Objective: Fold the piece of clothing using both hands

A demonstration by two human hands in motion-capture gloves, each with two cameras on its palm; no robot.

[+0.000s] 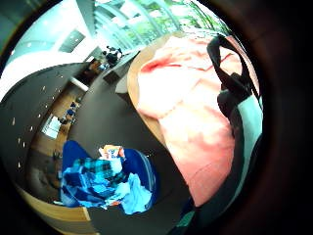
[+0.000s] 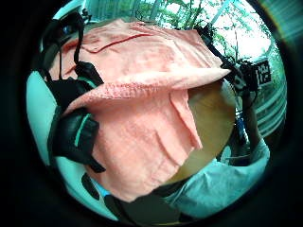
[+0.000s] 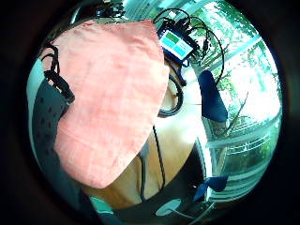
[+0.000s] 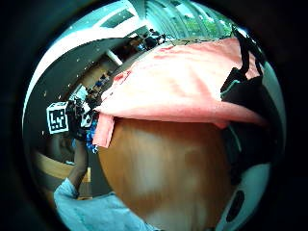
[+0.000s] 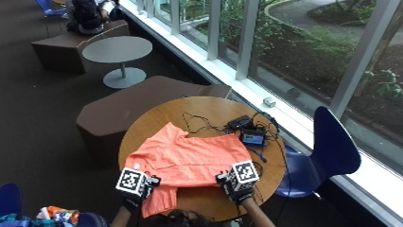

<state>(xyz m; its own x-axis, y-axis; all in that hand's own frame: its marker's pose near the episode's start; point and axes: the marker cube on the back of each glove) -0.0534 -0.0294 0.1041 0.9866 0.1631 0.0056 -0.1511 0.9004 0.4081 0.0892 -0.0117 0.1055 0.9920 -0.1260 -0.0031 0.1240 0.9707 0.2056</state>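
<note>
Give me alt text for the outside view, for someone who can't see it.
Two gloved hands, left and right, hold the near edge of an orange shirt on a round wooden table. Cables and a small screen lie beyond; a blue chair stands beside.

One camera looks down from high behind the person at the round wooden table. Four palm cameras sit very close — all share the orange cloth shirt with it.

You see the garment spread over the round wooden table, with a heap of blue clothes on the dark floor beside it.
</note>
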